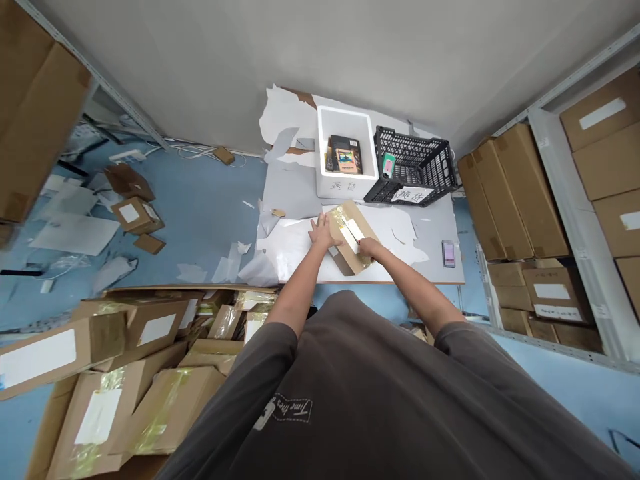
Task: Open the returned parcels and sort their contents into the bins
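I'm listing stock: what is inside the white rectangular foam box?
Inside the white rectangular foam box, a small orange-and-blue printed packet lies over larger black items. Whatever is beneath them is covered and cannot be seen.

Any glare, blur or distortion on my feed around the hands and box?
Head view, light: bright, soft, no harsh shadows; head view, glare: packing tape on the box glints; head view, distortion: the shelf upright leans, wide-angle style; head view, detail: right hand outlines readable, fingertip detail too small.
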The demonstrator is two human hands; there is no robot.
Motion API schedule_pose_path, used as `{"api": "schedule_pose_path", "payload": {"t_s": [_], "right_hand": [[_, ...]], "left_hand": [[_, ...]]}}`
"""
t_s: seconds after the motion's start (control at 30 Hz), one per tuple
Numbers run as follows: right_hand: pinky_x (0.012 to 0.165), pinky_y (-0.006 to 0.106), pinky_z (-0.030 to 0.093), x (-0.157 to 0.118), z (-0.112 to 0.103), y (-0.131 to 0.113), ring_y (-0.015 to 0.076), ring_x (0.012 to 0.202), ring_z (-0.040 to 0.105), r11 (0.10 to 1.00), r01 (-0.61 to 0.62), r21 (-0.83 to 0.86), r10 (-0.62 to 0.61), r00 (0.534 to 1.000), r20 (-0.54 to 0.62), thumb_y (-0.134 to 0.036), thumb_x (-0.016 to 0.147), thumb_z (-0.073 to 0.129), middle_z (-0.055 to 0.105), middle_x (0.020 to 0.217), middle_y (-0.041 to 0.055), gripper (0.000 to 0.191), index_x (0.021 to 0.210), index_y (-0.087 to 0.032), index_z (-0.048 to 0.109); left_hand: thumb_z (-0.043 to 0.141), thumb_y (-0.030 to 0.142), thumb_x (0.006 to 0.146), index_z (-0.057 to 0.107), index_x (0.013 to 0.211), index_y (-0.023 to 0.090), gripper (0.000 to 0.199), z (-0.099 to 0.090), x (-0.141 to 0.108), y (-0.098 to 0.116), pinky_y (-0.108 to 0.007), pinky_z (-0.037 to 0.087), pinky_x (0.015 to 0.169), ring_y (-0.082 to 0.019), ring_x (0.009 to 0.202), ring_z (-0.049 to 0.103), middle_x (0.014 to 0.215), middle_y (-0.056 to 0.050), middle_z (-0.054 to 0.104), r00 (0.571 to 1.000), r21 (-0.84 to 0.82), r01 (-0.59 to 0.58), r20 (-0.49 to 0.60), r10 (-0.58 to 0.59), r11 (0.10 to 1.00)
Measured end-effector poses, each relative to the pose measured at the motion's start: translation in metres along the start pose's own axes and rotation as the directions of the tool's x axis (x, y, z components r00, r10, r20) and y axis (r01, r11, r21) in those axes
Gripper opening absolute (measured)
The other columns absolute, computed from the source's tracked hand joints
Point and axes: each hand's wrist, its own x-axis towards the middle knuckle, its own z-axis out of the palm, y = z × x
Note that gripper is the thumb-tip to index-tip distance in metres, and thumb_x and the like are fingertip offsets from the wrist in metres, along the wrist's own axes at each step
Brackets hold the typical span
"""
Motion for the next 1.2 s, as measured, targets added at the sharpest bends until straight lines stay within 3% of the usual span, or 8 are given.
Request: {"api": "schedule_pose_path", "payload": {"t_s": [0.2,0.37,0.57,0.7,0.8,0.93,1.1,1.2], "right_hand": [[0.082,0.055,0.073,-0.047,0.028,0.074,0.0401,0.092,0.087,0.994,-0.012,-0.109,0.027,0.989,0.143,-0.026,0.108,0.061,0.074,0.14,0.0305,0.036,0.14,-0.013,0.071],[0.082,0.049,0.07,-0.06,0.031,0.085,0.0373,0.088,0.086,0.991,-0.025,-0.133,0.048,0.984,0.172,-0.024,0.109,0.059,0.076,0.136,0.0285,0.032,0.137,-0.014,0.069],[0.081,0.038,0.062,-0.073,0.022,0.107,0.0263,0.073,0.08,0.998,0.062,-0.035,-0.058,0.994,0.096,-0.062,0.114,0.056,0.082,0.118,0.0185,0.049,0.124,-0.017,0.071],[0.076,0.035,0.058,-0.075,0.014,0.136,0.0246,0.07,0.076,0.99,0.065,0.129,-0.074,0.995,0.064,-0.072,0.111,0.057,0.081,0.105,0.0125,0.055,0.118,-0.019,0.073],[0.08,0.036,0.059,-0.059,0.004,0.157,0.0282,0.083,0.078,0.976,0.102,0.19,-0.091,0.994,-0.066,-0.073,0.106,0.065,0.079,0.099,0.0095,0.053,0.121,-0.023,0.073],[0.084,0.035,0.057,-0.01,0.001,0.163,0.0316,0.1,0.078,0.964,0.103,0.244,-0.049,0.975,-0.217,-0.079,0.102,0.069,0.08,0.109,0.0135,0.062,0.124,-0.021,0.067],[0.097,0.039,0.057,0.056,0.017,0.139,0.0353,0.124,0.073,0.952,0.024,0.304,0.036,0.981,-0.189,-0.082,0.094,0.076,0.078,0.13,0.0194,0.073,0.13,-0.019,0.061],[0.097,0.04,0.058,0.081,0.019,0.128,0.0343,0.123,0.074,0.934,0.039,0.356,0.012,0.99,-0.141,-0.082,0.09,0.08,0.078,0.131,0.0185,0.079,0.133,-0.02,0.06]], "left_hand": [[0.094,0.087,0.062,-0.004,0.185,0.039,0.164,-0.002,0.002,0.005,-0.066,0.037,0.135,-0.047,0.178,0.001,0.195,-0.004,-0.008,1.0,0.03,0.022,0.004,-0.022,0.999],[0.09,0.087,0.068,-0.005,0.186,0.036,0.16,-0.004,0.002,0.006,-0.065,0.034,0.138,-0.046,0.178,-0.001,0.195,-0.005,-0.008,1.0,0.06,0.012,-0.002,-0.012,0.998],[0.09,0.085,0.071,-0.004,0.186,0.029,0.159,-0.004,0.0,0.008,-0.062,0.027,0.141,-0.044,0.178,-0.008,0.195,-0.01,-0.006,0.999,0.133,0.014,-0.033,-0.01,0.991],[0.088,0.088,0.072,0.0,0.186,0.025,0.157,-0.003,-0.001,0.009,-0.059,0.022,0.143,-0.044,0.179,-0.002,0.194,-0.013,0.0,0.999,0.163,0.015,-0.053,-0.007,0.987],[0.088,0.09,0.069,0.001,0.186,0.025,0.16,-0.003,0.0,0.01,-0.059,0.029,0.141,-0.045,0.178,0.001,0.194,-0.014,0.004,0.998,0.163,0.03,-0.056,-0.022,0.986],[0.09,0.087,0.07,-0.003,0.186,0.026,0.16,-0.002,-0.004,0.014,-0.057,0.036,0.138,-0.046,0.178,0.003,0.194,-0.015,0.003,0.995,0.164,0.094,-0.055,-0.086,0.982],[0.088,0.081,0.076,-0.008,0.185,0.023,0.156,0.011,-0.032,0.013,-0.051,0.041,0.137,-0.041,0.178,0.011,0.194,-0.016,0.003,0.967,0.13,0.249,-0.088,-0.239,0.96],[0.084,0.083,0.08,-0.005,0.184,0.018,0.152,0.021,-0.057,0.009,-0.049,0.04,0.137,-0.039,0.178,0.014,0.193,-0.02,0.005,0.932,0.093,0.354,-0.12,-0.342,0.931]]}}
